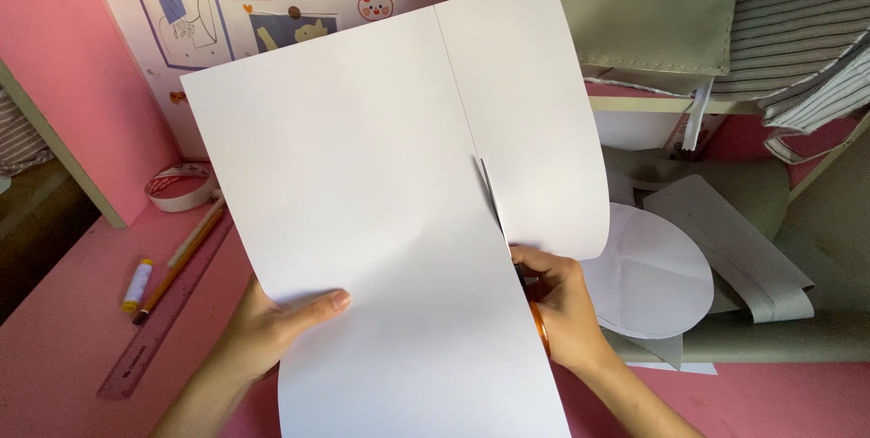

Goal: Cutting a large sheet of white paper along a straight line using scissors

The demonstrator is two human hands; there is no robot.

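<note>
A large white paper sheet (362, 184) is held up over the pink desk. My left hand (272, 320) pinches its lower left edge, thumb on top. My right hand (562, 302) grips scissors with orange handles (541, 329); their blades (489, 193) point up into the sheet along a pencilled line. The strip right of the cut curls away and down. Most of the scissors stay hidden behind the paper.
A roll of tape (181, 186), a pencil (177, 266), a clear ruler (159, 329) and a small yellow-and-white tube (138, 284) lie at the left. A white paper circle (652, 275) and grey fabric pieces (734, 248) lie at the right. Stickered board behind.
</note>
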